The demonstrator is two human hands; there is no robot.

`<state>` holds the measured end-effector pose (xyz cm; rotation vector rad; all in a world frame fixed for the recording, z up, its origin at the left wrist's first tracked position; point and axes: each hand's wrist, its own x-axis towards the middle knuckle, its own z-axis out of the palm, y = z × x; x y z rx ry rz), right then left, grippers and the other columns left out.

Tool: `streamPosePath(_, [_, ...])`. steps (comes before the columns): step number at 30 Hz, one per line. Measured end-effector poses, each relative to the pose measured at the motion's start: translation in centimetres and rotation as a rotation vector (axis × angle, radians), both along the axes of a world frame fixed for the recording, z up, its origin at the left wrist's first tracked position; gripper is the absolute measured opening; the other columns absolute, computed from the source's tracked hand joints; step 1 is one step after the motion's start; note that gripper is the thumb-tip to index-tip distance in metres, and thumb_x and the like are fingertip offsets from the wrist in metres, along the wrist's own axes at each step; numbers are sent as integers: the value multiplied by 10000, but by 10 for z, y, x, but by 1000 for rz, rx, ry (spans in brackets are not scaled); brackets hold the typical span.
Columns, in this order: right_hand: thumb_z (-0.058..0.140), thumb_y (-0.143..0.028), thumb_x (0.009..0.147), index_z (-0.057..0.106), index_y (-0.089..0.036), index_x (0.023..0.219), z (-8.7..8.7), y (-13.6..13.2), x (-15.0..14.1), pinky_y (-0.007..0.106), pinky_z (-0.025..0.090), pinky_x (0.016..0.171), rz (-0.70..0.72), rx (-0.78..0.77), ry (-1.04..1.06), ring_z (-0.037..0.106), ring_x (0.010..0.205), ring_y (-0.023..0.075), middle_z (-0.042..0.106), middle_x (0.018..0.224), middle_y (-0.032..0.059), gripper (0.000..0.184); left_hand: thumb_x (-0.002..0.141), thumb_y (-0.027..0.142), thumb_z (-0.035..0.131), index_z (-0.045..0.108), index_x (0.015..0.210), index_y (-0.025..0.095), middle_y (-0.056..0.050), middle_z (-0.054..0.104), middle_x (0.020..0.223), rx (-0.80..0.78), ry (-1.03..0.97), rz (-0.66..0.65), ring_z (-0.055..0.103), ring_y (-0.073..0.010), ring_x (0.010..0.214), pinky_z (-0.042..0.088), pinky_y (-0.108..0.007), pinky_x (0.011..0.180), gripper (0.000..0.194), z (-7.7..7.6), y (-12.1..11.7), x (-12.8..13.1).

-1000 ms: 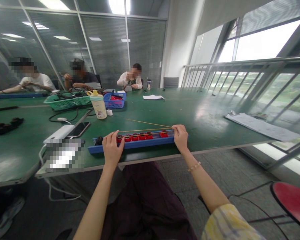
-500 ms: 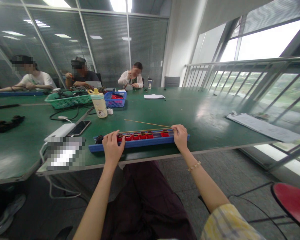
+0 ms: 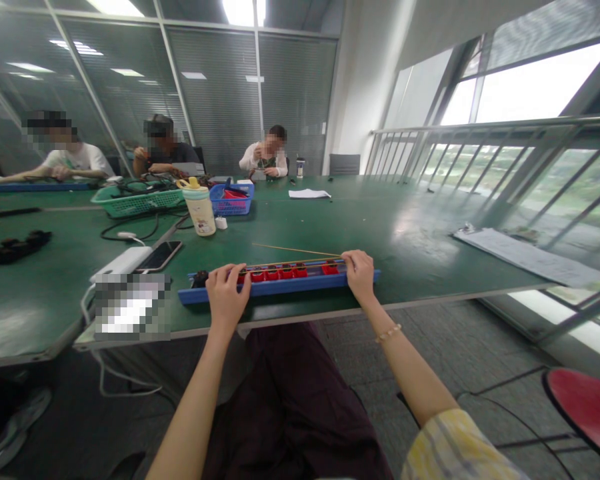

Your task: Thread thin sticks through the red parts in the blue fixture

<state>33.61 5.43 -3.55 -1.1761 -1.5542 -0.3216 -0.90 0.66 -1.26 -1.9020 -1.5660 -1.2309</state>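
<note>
A long blue plastic fixture point(image 3: 275, 287) lies along the near edge of the green workbench, with several red blocks point(image 3: 286, 272) seated in a row on it and a dark piece point(image 3: 199, 280) at its left end. My left hand point(image 3: 225, 297) curls over the fixture's left part, and my right hand point(image 3: 359, 275) grips its right end. A thin tan rod point(image 3: 290, 262) runs lengthwise over the red blocks, between my hands. A second thin rod point(image 3: 295, 249) lies loose on the bench just behind the fixture.
A white power bank point(image 3: 120, 262), a smartphone point(image 3: 161, 255) and a bottle point(image 3: 200, 210) stand left of the fixture. Baskets with cables point(image 3: 135, 202) and papers point(image 3: 530, 257) lie on the bench. Several co-workers point(image 3: 165, 150) sit beyond it. A railing point(image 3: 480, 153) runs along the right.
My head view has shifted slightly and levelled. Both hands remain on the fixture, and the fixture has not visibly changed position on the bench.
</note>
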Motion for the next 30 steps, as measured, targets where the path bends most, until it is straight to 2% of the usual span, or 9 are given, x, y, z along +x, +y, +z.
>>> streamPosePath(7, [442,-342,986,665,-217,856,0,0,0,388,390,909,-3,12,32,615,930,228,714,899,64,287,910,373,523,690,1071,218,-104,651,1098,10,1,-3,508,-287,1061,380,-419,930,279,0,-1,0])
streamPosePath(13, [431,-346,985,657,-218,831,2,-1,0,372,423,845,32,6,52,594,869,228,691,851,70,302,911,389,517,642,1145,200,-105,661,1099,14,15,13,523,-293,1062,384,-416,940,325,-1,1,0])
streamPosePath(30, [419,-332,991,619,-219,815,4,-5,-2,360,374,831,-12,21,52,561,853,218,652,830,54,289,912,370,510,598,1161,173,-111,671,1112,30,-19,-15,544,-287,1067,392,-412,964,329,0,0,0])
